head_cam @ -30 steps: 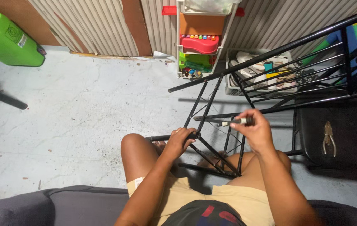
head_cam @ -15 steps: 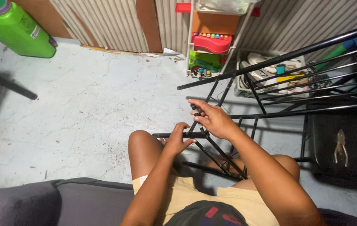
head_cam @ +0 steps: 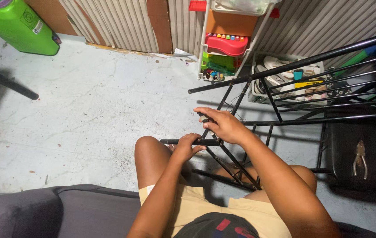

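Metal tubing fills the middle of what we see: a black frame point(head_cam: 258, 119) of thin bars leans across the person's bare knees, its long top rail running up towards the right edge; the left hand point(head_cam: 187, 145) is curled closed around a short horizontal bar point(head_cam: 177, 142) at the frame's lower left end, fingers wrapped over the top of it; the right hand point(head_cam: 223, 124) lies just above and to the right, its grip folded down over a junction of slanting bars, with a small dark piece showing at the fingertips that we cannot make out; the two hands sit near each other, not touching, and the frame passes under both. We see the person seated on a grey cushion point(head_cam: 42, 211) over a pale concrete floor point(head_cam: 86, 110). At the top left stands a bright green plastic jug point(head_cam: 18, 24), lying tilted, with a small pale square label on its side; against the corrugated wall a white shelf rack point(head_cam: 205, 39) holds a red toy keyboard point(head_cam: 225, 44) with coloured keys and green toys beneath it; right of it a basket point(head_cam: 285, 75) holds pale shoes; at the far right a pair of pliers point(head_cam: 360, 158) rests on a black case point(head_cam: 373, 141).
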